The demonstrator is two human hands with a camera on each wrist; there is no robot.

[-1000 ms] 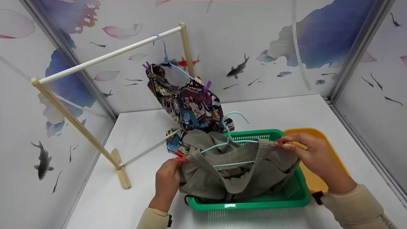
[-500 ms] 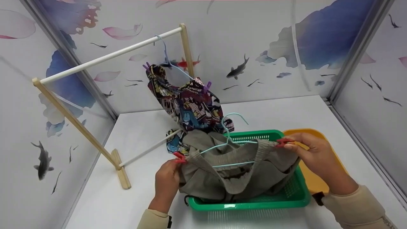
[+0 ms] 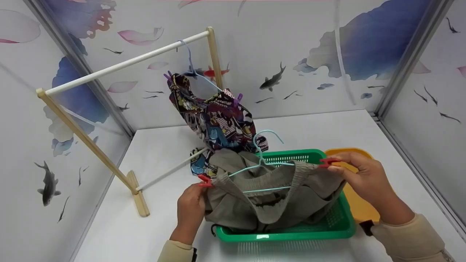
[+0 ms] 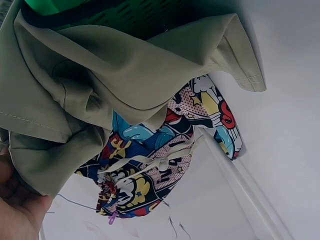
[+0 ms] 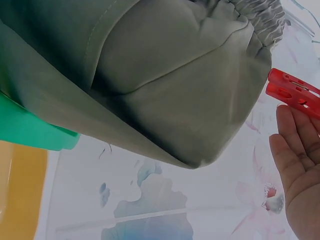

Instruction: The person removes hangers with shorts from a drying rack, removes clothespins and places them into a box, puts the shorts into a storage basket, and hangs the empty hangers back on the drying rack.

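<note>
Grey-green elastic-waist pants [image 3: 225,207] are spread on a mint-green hanger [image 3: 259,143], over and inside a green basket [image 3: 284,237]. A red clothespin [image 3: 205,181] sits at the waistband's left corner. Just below it my left hand [image 3: 190,211] grips the pants' edge, and in the left wrist view the fingers [image 4: 35,207] are at the cloth. At the right corner, my right hand [image 3: 371,182] pinches a second red clothespin [image 3: 329,162] between thumb and fingers. In the right wrist view that clothespin [image 5: 295,92] has its tip right at the cloth's edge.
Behind the basket, patterned pants [image 3: 222,123] hang by purple clothespins [image 3: 238,99] from a blue hanger [image 3: 189,54] on a wood-and-white rack [image 3: 127,63]. A yellow tray [image 3: 364,203] lies at the basket's right. Printed walls close in the white table [image 3: 105,225].
My right hand and its clothespin have shifted slightly to the right, pulling that waistband corner outward. The left hand and left clothespin have barely moved.
</note>
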